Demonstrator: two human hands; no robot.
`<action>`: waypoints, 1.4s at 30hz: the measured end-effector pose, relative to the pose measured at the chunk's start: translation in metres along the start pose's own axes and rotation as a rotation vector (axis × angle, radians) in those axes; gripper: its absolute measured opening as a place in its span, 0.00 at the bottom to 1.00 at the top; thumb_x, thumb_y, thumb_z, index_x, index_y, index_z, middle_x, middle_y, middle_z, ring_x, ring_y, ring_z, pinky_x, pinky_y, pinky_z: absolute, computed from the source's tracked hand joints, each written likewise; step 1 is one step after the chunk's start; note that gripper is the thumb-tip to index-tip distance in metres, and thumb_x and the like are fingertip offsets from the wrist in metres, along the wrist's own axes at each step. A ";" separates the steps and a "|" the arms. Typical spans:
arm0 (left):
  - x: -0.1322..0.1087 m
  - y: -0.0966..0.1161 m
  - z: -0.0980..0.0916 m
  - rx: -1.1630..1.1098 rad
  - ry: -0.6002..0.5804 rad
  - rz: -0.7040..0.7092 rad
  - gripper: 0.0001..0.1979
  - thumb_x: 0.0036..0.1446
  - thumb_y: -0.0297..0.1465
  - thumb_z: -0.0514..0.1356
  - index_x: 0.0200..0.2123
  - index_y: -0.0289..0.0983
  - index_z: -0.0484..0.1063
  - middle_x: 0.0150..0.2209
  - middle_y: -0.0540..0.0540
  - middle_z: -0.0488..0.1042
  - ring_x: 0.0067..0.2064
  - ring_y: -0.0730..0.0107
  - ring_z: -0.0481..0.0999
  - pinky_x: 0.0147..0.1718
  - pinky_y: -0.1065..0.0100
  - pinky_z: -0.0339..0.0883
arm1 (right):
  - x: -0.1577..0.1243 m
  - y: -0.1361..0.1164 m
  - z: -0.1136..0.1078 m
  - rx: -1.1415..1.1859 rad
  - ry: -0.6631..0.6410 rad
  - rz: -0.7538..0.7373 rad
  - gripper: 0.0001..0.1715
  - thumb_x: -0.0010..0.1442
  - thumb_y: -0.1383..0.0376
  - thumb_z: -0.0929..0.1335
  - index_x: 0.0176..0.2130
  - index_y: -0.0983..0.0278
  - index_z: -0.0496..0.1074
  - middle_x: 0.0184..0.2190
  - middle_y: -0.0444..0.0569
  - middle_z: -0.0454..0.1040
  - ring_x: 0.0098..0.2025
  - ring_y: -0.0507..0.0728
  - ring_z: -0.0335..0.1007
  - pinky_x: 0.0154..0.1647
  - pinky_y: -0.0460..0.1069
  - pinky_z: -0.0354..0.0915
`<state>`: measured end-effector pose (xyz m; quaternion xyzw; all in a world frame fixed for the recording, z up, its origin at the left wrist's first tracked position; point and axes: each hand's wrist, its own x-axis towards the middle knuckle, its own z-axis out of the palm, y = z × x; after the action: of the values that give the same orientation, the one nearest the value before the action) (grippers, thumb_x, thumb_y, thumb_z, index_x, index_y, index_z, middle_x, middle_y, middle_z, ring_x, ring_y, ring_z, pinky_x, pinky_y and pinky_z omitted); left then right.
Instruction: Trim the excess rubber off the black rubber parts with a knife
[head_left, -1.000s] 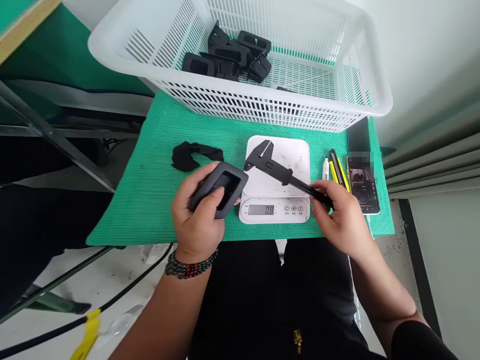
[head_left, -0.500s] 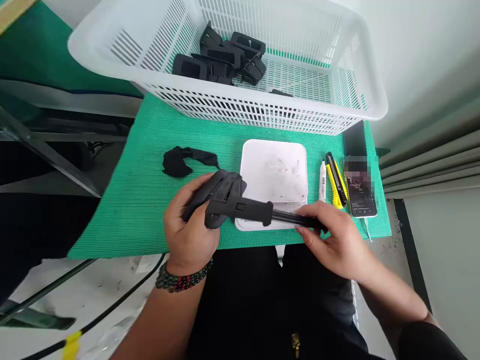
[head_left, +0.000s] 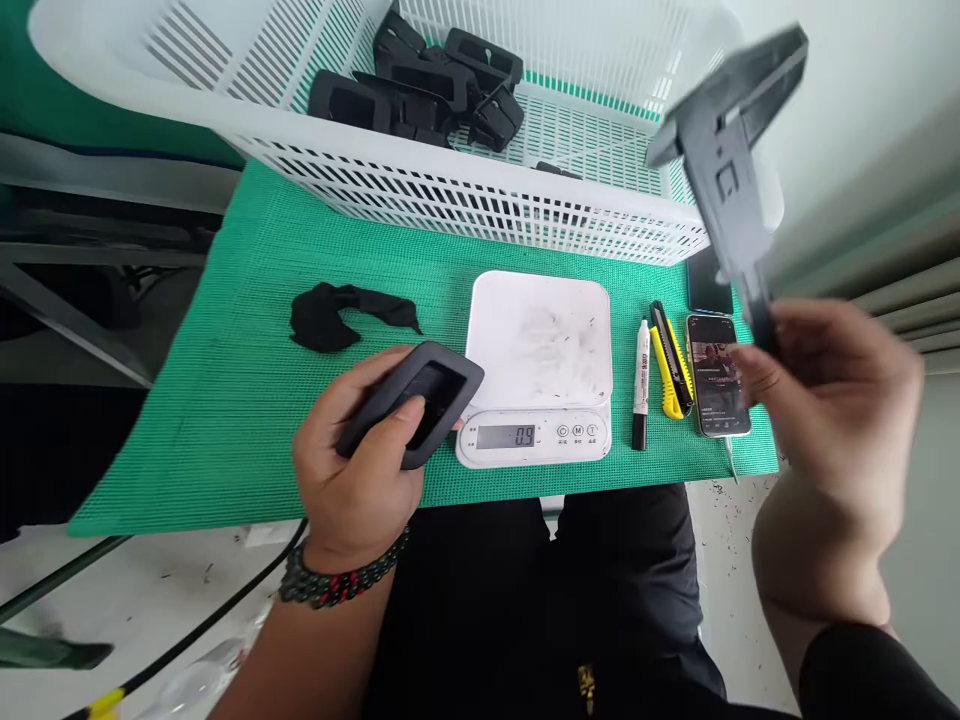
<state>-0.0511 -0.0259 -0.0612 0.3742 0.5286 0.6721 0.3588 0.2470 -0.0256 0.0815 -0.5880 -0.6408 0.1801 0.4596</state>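
Observation:
My left hand [head_left: 360, 480] is closed around a black rectangular plastic frame [head_left: 411, 398], held just left of the white digital scale [head_left: 540, 345]. My right hand [head_left: 832, 400], blurred by motion, grips the bar of a dark plastic caliper [head_left: 731, 170], raised at the right with its jaws pointing up, above the phone. The scale's platform carries nothing but small specks and its display reads 0.9.
A white slotted basket [head_left: 480, 205] at the back of the green mat [head_left: 247, 400] holds several more black frames [head_left: 420, 85]. A black rag [head_left: 330, 312] lies left of the scale. A marker [head_left: 640, 380], a yellow utility knife [head_left: 669, 360] and a phone [head_left: 716, 375] lie to its right.
The caliper jaws were at the frame in my left hand half a second ago. My right hand has since swung the caliper up and to the right. The left hand kept hold of the frame.

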 end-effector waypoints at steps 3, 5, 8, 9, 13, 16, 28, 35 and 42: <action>-0.001 -0.003 -0.003 0.029 0.009 0.035 0.17 0.48 0.33 0.72 0.44 0.37 0.84 0.41 0.44 0.83 0.42 0.56 0.84 0.30 0.64 0.85 | -0.041 0.020 0.026 0.054 -0.169 0.213 0.09 0.65 0.65 0.74 0.46 0.62 0.79 0.28 0.41 0.77 0.21 0.49 0.69 0.20 0.46 0.66; -0.001 -0.003 -0.004 0.040 -0.001 0.054 0.17 0.49 0.32 0.71 0.44 0.38 0.85 0.42 0.44 0.84 0.41 0.58 0.84 0.29 0.66 0.84 | -0.062 0.032 0.044 0.088 -0.225 0.314 0.14 0.66 0.62 0.73 0.51 0.62 0.77 0.30 0.44 0.79 0.23 0.51 0.72 0.23 0.48 0.70; 0.000 -0.005 -0.004 0.072 -0.025 0.068 0.17 0.49 0.32 0.71 0.44 0.38 0.85 0.43 0.44 0.84 0.38 0.59 0.84 0.27 0.65 0.83 | -0.073 0.043 0.061 0.002 -0.179 0.316 0.21 0.68 0.63 0.70 0.58 0.63 0.73 0.39 0.52 0.81 0.36 0.58 0.81 0.34 0.54 0.78; 0.000 -0.006 -0.004 0.088 -0.024 0.077 0.17 0.48 0.33 0.71 0.44 0.39 0.85 0.43 0.44 0.84 0.40 0.57 0.84 0.29 0.63 0.84 | -0.072 0.045 0.065 -0.038 -0.165 0.297 0.22 0.68 0.65 0.69 0.60 0.63 0.72 0.42 0.54 0.81 0.41 0.61 0.82 0.39 0.56 0.80; 0.001 -0.009 -0.004 0.100 0.012 0.094 0.18 0.46 0.32 0.70 0.44 0.40 0.86 0.43 0.45 0.85 0.45 0.52 0.85 0.41 0.55 0.86 | -0.065 0.046 0.071 -0.210 -0.099 0.183 0.26 0.66 0.69 0.66 0.63 0.63 0.71 0.52 0.61 0.77 0.58 0.67 0.77 0.55 0.65 0.79; 0.001 -0.009 -0.004 0.066 0.022 0.092 0.19 0.45 0.30 0.70 0.43 0.41 0.86 0.42 0.46 0.85 0.43 0.55 0.85 0.37 0.60 0.85 | -0.063 0.044 0.074 -0.309 -0.112 0.160 0.27 0.65 0.70 0.65 0.63 0.64 0.72 0.57 0.64 0.73 0.57 0.67 0.77 0.53 0.64 0.80; -0.002 0.002 0.001 0.010 -0.035 0.092 0.16 0.49 0.29 0.69 0.43 0.41 0.86 0.41 0.47 0.85 0.34 0.63 0.84 0.19 0.71 0.79 | -0.078 0.038 0.078 -0.369 -0.054 0.022 0.17 0.69 0.66 0.67 0.56 0.64 0.75 0.51 0.59 0.70 0.34 0.55 0.73 0.39 0.59 0.79; -0.002 0.006 0.003 -0.037 -0.034 0.059 0.14 0.48 0.32 0.71 0.41 0.39 0.86 0.38 0.47 0.86 0.20 0.73 0.75 0.12 0.73 0.71 | -0.091 0.033 0.091 -0.128 0.043 -0.283 0.17 0.65 0.73 0.68 0.51 0.58 0.73 0.41 0.50 0.69 0.35 0.56 0.72 0.30 0.52 0.72; -0.004 0.004 0.002 -0.009 -0.011 0.097 0.12 0.48 0.33 0.70 0.38 0.37 0.83 0.38 0.45 0.85 0.22 0.70 0.76 0.13 0.71 0.67 | -0.096 0.042 0.104 -0.077 0.191 -0.391 0.20 0.61 0.77 0.69 0.50 0.61 0.74 0.36 0.49 0.68 0.35 0.57 0.68 0.27 0.51 0.68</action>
<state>-0.0479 -0.0297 -0.0575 0.4013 0.5050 0.6891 0.3304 0.1773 -0.0715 -0.0409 -0.4839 -0.7027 0.0065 0.5215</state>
